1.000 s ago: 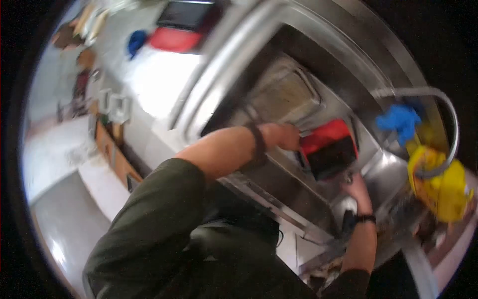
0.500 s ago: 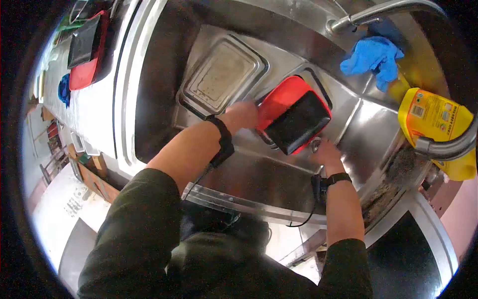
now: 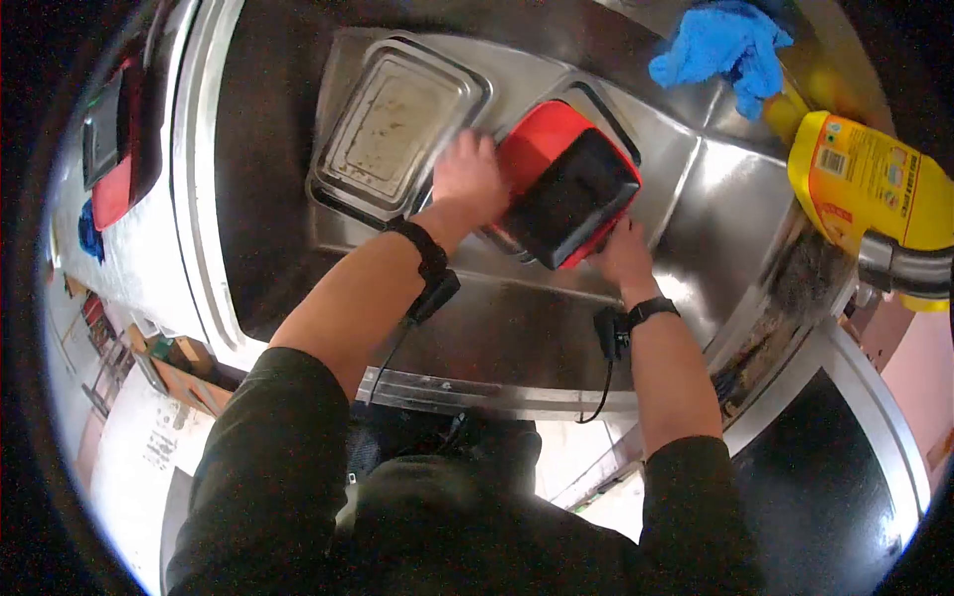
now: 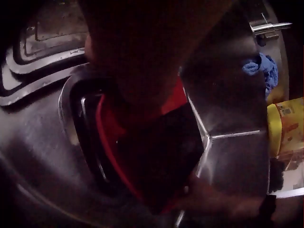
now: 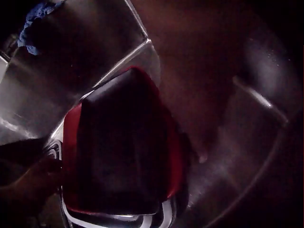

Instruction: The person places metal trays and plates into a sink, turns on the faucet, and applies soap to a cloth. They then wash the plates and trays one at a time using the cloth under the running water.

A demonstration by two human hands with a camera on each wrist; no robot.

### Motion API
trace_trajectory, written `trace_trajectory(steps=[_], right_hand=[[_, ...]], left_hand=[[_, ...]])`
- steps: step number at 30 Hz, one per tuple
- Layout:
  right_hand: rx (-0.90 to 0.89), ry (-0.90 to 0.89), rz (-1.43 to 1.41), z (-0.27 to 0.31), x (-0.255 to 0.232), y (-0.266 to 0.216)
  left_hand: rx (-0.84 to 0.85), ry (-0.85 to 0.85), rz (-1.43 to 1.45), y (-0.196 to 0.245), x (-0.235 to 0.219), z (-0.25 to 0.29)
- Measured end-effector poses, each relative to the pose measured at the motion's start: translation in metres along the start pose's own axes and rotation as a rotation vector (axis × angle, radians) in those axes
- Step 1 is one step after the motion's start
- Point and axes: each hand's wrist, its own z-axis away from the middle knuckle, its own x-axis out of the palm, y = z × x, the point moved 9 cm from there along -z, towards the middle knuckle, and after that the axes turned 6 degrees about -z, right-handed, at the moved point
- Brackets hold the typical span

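Observation:
A red tray [image 3: 545,131] is held tilted low in the steel sink, with a black tray [image 3: 574,199] lying against it. My right hand [image 3: 626,256] grips the red tray's lower right edge, its fingers partly hidden beneath. At the opposite side, my left hand [image 3: 469,181] is blurred, with fingers extended beside the left edge; whether it touches is unclear. The left wrist view shows the red rim [image 4: 107,133] under the dark left hand. In the right wrist view, the black tray [image 5: 118,147] covers most of the red one, and the left hand [image 5: 33,183] is at its left.
A rectangular metal tray [image 3: 393,124] lies on the sink bottom at left, and another dark-rimmed one is under the red tray. A blue cloth [image 3: 720,50], yellow bottle [image 3: 874,184] and metal faucet [image 3: 909,266] are at right. More red and black trays stand at far left.
The head view has turned and shifted, so the sink's contents sit higher and further left. The left hand's fingers now extend upward beside the red tray; the right hand keeps its grip.

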Motion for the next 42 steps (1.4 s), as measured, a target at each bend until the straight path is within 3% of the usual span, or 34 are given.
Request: trace_trajectory(steps=[2,4,6,7,9,10,12,16,18,21,24,31,33,34,36,37,39,40,42], right_hand=[[-0.006,-0.017,-0.011,0.0,0.003,0.005],[-0.05,-0.012,-0.024,-0.007,-0.001,-0.001],[-0.261,0.117,-0.079,-0.001,-0.015,-0.023],[-0.274,0.124,-0.084,-0.006,-0.013,-0.02],[-0.088,0.009,-0.367,-0.021,0.005,0.014],[-0.09,0.01,-0.365,-0.024,0.015,0.028],[-0.116,0.185,-0.312,-0.029,0.01,0.041],[-0.038,0.098,-0.197,-0.019,0.004,0.056],[-0.045,0.132,-0.232,-0.021,-0.005,0.058],[-0.021,0.122,-0.137,-0.021,-0.015,0.058],[-0.113,0.126,-0.143,-0.018,-0.019,0.058],[-0.036,-0.061,-0.077,-0.013,-0.016,0.076],[-0.098,0.148,-0.087,-0.012,-0.042,0.083],[-0.096,0.151,-0.087,-0.007,-0.051,0.071],[0.023,0.388,0.035,0.007,-0.098,0.052],[0.019,0.39,0.038,0.008,-0.111,0.04],[0.056,0.646,-0.145,0.015,-0.156,0.026],[0.053,0.65,-0.139,0.012,-0.167,0.01],[-0.279,0.769,-0.258,0.015,-0.189,-0.046]], left_hand=[[-0.027,-0.001,0.002,0.001,0.015,-0.003],[-0.048,-0.134,0.039,-0.001,0.027,-0.012],[-0.096,-0.115,0.076,-0.005,0.022,-0.017],[-0.109,-0.156,0.076,-0.007,0.027,-0.02],[-0.109,-0.181,0.081,-0.008,0.035,-0.026],[-0.111,-0.179,0.083,-0.008,0.03,-0.026],[-0.145,-0.474,0.207,-0.01,0.042,-0.021],[-0.022,-0.495,0.303,-0.01,0.076,-0.019],[-0.015,-0.313,0.421,-0.007,0.067,-0.018],[0.033,-0.283,0.587,0.002,0.062,-0.015],[0.169,-0.384,0.636,0.019,0.064,-0.017],[0.228,-0.348,0.538,0.01,0.03,-0.023],[0.222,-0.479,0.677,0.005,0.025,-0.018],[0.225,-0.478,0.677,0.002,0.025,-0.017],[0.27,-0.405,0.445,-0.003,0.026,-0.019],[0.269,-0.4,0.448,-0.003,0.033,-0.019],[0.3,-0.416,0.462,0.004,0.05,-0.016],[0.302,-0.411,0.468,0.008,0.044,-0.016],[0.39,-0.442,0.481,0.028,0.037,-0.011]])
